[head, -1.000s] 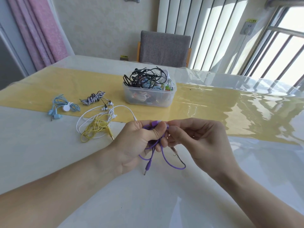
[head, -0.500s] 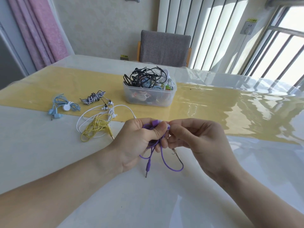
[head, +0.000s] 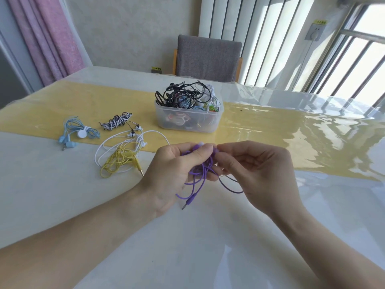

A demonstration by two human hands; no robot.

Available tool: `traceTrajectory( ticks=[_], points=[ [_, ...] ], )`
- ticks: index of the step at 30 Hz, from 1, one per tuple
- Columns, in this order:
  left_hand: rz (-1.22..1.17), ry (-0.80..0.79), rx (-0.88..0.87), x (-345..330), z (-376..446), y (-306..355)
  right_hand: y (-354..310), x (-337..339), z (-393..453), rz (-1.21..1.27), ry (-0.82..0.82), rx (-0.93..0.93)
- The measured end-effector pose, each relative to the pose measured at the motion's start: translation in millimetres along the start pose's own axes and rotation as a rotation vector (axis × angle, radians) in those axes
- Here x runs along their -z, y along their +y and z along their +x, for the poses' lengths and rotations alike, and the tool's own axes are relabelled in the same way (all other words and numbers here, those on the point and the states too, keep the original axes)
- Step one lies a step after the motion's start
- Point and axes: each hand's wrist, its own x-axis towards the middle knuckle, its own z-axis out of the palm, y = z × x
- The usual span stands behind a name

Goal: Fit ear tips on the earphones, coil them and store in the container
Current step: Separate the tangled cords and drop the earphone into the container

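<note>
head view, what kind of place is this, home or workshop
Most likely a home dining room: an upholstered chair at a covered table, pink curtains, and a barred window.

Left hand [head: 177, 172] curled, thumb pressed over its fingers; right hand [head: 258, 174] pinching, fingertips meeting the left's; both forearms raised.

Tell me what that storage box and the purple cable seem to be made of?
The container looks like clear, slightly frosted plastic: earphones inside show through its walls. The purple earphones cable looks like matte rubbery plastic, hanging in soft loops; its plug tip appears to be metal.
</note>
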Motion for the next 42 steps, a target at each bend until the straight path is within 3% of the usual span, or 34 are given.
traceTrajectory(
  ticks=[16, 23, 29, 42],
  points=[
    [0.022, 0.041, 0.027, -2.0, -2.4, 2.5, 6.1, -5.2, -1.0, 0.066, 0.014, 0.017],
    [-0.078, -0.022, 0.164, -0.7, -3.7, 7.7, 10.7, -4.4, -0.7, -0.139, 0.036, 0.25],
    [-0.092, -0.059, 0.224, -2.0, -5.3, 10.9, 14.4, -1.8, 2.8, -0.244, -0.055, 0.41],
    [-0.034, -0.023, 0.217, -0.7, -5.7, 10.1, 16.2, 2.0, 4.6, -0.324, -0.067, 0.435]
  ],
)
